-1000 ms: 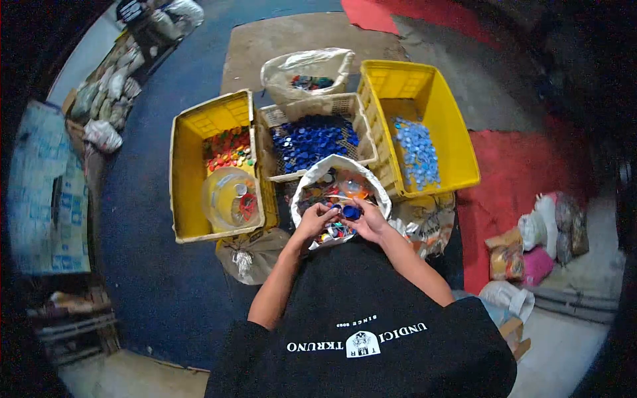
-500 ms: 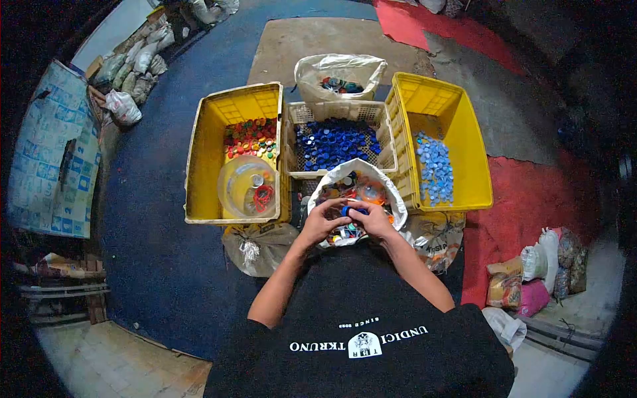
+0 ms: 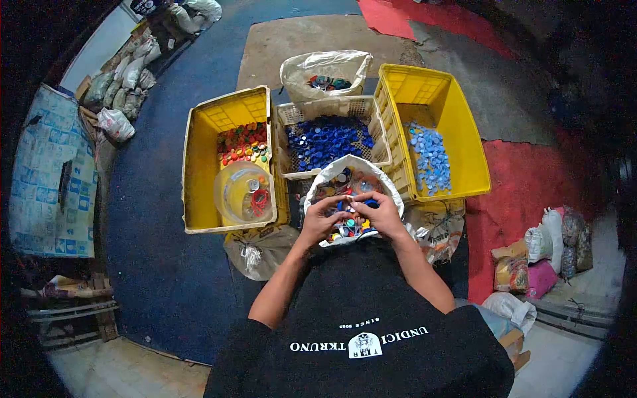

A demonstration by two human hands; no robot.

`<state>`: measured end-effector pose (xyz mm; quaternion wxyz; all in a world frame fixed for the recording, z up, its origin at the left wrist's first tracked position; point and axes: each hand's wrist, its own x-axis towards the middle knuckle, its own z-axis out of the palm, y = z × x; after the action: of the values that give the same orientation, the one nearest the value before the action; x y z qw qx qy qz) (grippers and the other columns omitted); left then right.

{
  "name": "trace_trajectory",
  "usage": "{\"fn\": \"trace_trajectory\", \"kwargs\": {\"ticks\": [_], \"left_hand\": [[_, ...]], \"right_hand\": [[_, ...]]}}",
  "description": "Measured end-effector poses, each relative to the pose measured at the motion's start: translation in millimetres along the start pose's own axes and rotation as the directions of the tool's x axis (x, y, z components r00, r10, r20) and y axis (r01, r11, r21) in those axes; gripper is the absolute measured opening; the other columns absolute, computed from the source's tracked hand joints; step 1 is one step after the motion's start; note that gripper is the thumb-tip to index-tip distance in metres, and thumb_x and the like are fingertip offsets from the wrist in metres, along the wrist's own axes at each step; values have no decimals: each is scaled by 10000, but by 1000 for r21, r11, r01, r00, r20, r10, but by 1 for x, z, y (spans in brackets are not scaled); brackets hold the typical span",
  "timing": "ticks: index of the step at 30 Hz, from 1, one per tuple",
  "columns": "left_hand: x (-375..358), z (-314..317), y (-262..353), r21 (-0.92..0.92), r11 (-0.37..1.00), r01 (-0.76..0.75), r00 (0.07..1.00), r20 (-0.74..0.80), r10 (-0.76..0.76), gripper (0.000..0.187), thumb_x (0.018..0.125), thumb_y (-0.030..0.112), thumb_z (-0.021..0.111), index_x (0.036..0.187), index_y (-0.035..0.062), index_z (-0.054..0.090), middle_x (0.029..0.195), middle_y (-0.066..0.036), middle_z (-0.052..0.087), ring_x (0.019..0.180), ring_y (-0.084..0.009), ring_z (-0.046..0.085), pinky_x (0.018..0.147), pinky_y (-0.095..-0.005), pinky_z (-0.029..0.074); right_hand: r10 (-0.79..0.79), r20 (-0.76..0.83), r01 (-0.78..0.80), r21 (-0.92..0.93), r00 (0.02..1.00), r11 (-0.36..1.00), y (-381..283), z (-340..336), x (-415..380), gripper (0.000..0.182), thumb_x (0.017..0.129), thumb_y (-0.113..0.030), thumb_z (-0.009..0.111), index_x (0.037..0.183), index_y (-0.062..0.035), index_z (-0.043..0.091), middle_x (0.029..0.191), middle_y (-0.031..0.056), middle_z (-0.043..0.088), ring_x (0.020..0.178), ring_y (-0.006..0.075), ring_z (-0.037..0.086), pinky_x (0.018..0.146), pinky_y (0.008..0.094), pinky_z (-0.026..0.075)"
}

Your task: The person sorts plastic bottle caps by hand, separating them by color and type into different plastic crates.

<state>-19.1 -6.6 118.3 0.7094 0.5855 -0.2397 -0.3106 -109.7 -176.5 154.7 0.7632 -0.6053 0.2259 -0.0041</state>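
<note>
Head view: I have both hands together over the open bag [image 3: 345,161], inside its rim and nearer the edge by the lap. The blue cap [image 3: 371,203] shows at the right hand [image 3: 381,213], seemingly tucked under curled fingers, the grip closed around it. The left hand [image 3: 321,222] has thumb and fingers bent nearly together, its tips close to the right's; a small pale piece [image 3: 351,198] shows there, but I cannot tell which grip has it, or whether the left is fully closed.

I judge the cap light, stiff and hard to break, its smooth plastic a little slippery; I would pinch it across the rim, thumb opposite forefinger. The bag looks thin and floppy, its rolled lip creased, holding mixed caps [image 3: 349,229] in a loose, uneven heap.

Beyond its far edge, the crate [image 3: 332,103] is rigid lattice, with round dark blue caps [image 3: 328,140] spread inside. The left tub [image 3: 202,159], smooth-walled and boxy, carries red and yellow caps [image 3: 244,140] and a clear, rounded bowl [image 3: 229,192]; pale blue caps [image 3: 430,159] lie in the right tub [image 3: 458,132].
</note>
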Motion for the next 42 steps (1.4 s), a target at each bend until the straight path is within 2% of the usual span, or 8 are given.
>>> {"fn": "trace_trajectory", "kwargs": {"ticks": [11,19,24,26,28,36,41,42], "left_hand": [[-5,8,-8,-316,947,57,998,-16,-65,356,861,-10,640,1211,-7,576,1142,-105,629,1012,-164,610,870,-306,519],[14,-19,-71,-2,800,601,799,-32,-600,406,939,378,583,1168,43,585,794,0,610,649,-77,541,576,-236,462],[87,-15,18,-205,920,335,893,-242,-380,558,930,613,411,867,85,582,694,-4,508,645,-163,477,661,-312,416],[117,-32,9,-253,953,164,870,-418,-261,684,939,600,396,1392,88,422,1236,-72,544,1066,-199,503,805,-364,447],[114,-34,27,-219,969,115,857,-471,-208,694,954,547,413,1470,97,302,1373,-87,452,1163,-212,488,860,-359,448],[-2,-25,-54,358,916,183,978,-158,-134,379,909,284,609,1174,14,608,974,-105,684,903,-189,639,813,-307,485],[-38,11,-46,888,444,122,912,76,-403,482,854,513,581,1133,127,655,1007,-157,680,955,-321,647,944,-510,379],[-40,15,-55,927,367,75,892,101,-440,445,865,524,552,1081,157,679,960,-138,692,893,-296,664,964,-533,317]], "right_hand": [[149,-11,-138,311,989,940,9,-3,-2,234,909,-198,636,1065,-27,603,946,66,655,765,122,629,656,253,505],[384,152,-380,671,911,636,49,6,20,205,939,-213,543,1052,-41,541,988,120,572,892,242,577,753,366,541],[114,109,-154,814,988,560,0,8,90,482,930,-342,557,1274,-45,396,1199,144,507,1117,309,534,1004,415,444],[156,-125,-32,671,980,741,-28,16,96,635,927,-368,561,1401,-59,273,1373,142,395,1233,335,448,1045,445,394],[68,-176,37,533,982,845,-14,6,99,699,926,-360,567,1458,-89,203,1464,135,294,1299,356,377,1047,457,371],[269,-254,-167,361,929,918,91,-65,53,417,926,-215,572,1290,-90,412,1192,106,505,970,191,551,767,360,497],[328,-297,-270,220,897,937,134,-64,68,416,890,-189,570,1283,-100,465,1127,102,544,938,222,569,815,375,489],[212,-244,-277,-272,946,922,144,-66,78,452,878,-205,579,1300,-84,470,1159,138,542,1028,262,556,862,384,478]]}}
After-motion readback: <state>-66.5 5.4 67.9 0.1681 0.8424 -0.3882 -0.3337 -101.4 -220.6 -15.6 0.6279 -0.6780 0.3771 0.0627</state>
